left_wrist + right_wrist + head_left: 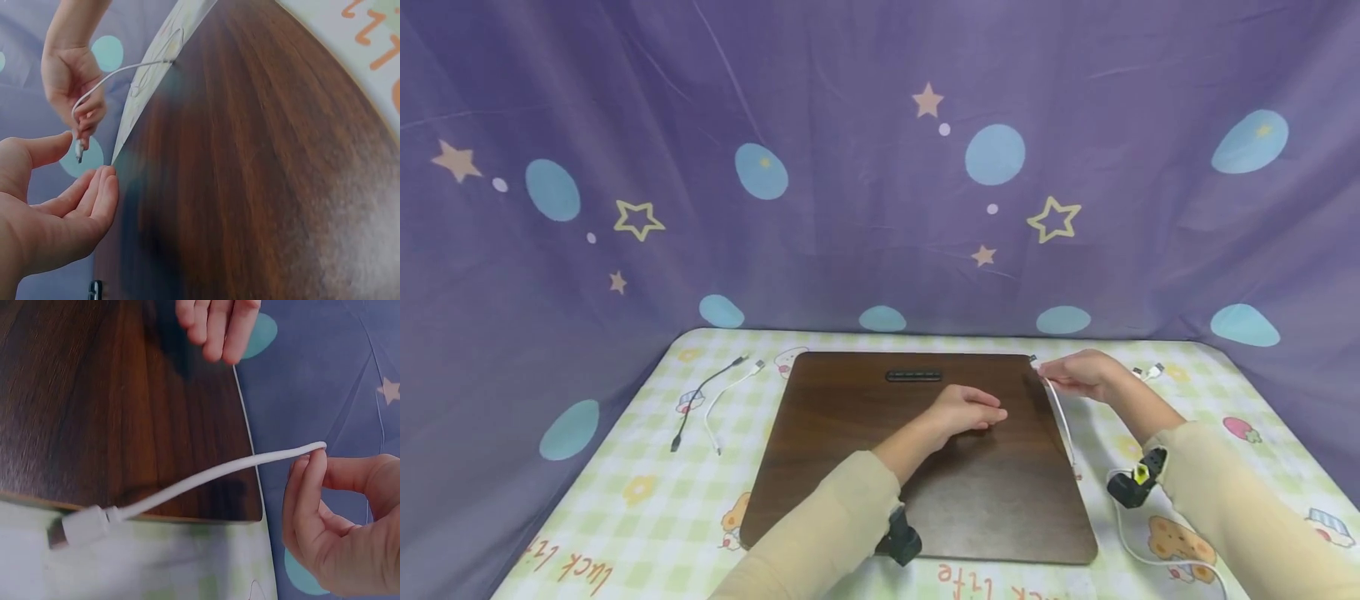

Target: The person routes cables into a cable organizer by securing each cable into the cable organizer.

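Note:
My right hand pinches a short white USB cable between thumb and fingers at the right edge of a dark brown wooden board. In the right wrist view the cable's USB plug hangs free at the far end. The left wrist view shows the other connector poking out below the right fingertips. Over the board hovers my left hand, its fingers loosely bent with nothing between thumb and fingertips. A narrow black bar lies near the board's back edge.
Left of the board, a black cable and a white cable lie on the checked tablecloth. Cable plugs show behind the right forearm, and a white cord curves at front right. A purple curtain stands behind.

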Demonstrator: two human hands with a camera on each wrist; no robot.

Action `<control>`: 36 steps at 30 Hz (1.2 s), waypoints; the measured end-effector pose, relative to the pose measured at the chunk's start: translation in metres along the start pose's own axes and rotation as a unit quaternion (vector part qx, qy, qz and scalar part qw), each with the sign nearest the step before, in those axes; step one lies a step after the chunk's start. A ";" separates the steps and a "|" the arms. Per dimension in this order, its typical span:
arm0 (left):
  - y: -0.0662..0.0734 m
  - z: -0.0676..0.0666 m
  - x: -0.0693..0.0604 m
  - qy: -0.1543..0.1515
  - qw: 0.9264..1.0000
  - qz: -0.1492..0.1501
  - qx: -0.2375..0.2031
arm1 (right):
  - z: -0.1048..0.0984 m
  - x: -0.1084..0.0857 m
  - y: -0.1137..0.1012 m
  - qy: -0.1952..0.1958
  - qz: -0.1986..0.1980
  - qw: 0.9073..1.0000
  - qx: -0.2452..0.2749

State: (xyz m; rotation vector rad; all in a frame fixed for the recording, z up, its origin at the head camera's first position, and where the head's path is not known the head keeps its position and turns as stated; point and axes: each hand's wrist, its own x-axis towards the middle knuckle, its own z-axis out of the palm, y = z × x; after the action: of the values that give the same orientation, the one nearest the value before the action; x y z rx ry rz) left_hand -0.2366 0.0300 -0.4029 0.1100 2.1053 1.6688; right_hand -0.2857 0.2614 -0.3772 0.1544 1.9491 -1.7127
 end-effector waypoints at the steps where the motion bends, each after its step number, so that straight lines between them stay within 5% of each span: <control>1: 0.000 0.002 0.000 -0.002 1.000 0.004 -0.002 | 0.001 0.000 -0.001 -0.004 -0.001 1.000 0.002; 9: 0.001 0.018 0.001 -0.026 0.999 0.025 -0.028 | 0.013 -0.003 -0.014 -0.058 -0.011 0.998 0.018; 15: 0.003 0.031 0.001 -0.046 0.997 0.044 -0.032 | 0.019 -0.005 -0.021 -0.064 -0.022 0.998 0.006; 18: 0.002 0.036 0.000 -0.059 0.994 0.047 -0.073 | 0.021 -0.005 -0.022 -0.058 -0.025 0.998 0.014; 24: -0.001 0.041 0.000 -0.076 0.986 0.028 -0.145 | 0.025 -0.007 -0.026 -0.033 -0.024 0.998 0.039; 36: -0.005 0.042 -0.007 -0.085 0.983 0.033 -0.161 | 0.026 -0.002 -0.021 -0.054 -0.029 0.997 0.055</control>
State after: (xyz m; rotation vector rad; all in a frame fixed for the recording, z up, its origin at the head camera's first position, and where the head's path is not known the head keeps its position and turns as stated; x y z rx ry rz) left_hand -0.2131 0.0646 -0.4125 0.2133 1.7017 1.9417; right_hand -0.2848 0.2333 -0.3586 0.0444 1.7998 -1.8280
